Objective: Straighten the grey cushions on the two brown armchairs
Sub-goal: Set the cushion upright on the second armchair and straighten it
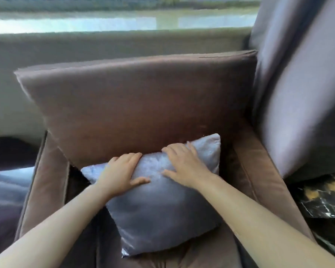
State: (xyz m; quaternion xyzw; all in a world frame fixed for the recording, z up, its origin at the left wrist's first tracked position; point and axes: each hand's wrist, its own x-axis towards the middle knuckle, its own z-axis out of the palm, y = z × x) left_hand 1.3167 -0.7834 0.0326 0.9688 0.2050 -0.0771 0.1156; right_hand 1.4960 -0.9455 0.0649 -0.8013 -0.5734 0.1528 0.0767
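Since only the left hand (122,175) grips the grey cushion (162,215), the right hand (184,167) resting with fingers spread, it may settle crooked.

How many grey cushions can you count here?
1 for certain: the grey cushion on the brown armchair, under the left hand and right hand. A greyish shape at the left edge may be another, cut off.

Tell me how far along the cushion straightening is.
Done: nothing looks finished yet. In hand: the grey cushion leans skewed against the backrest of the brown armchair. The left hand grips its top edge, and the right hand lies spread on it. Left: squaring this cushion, then the second armchair, which is not clearly in view.
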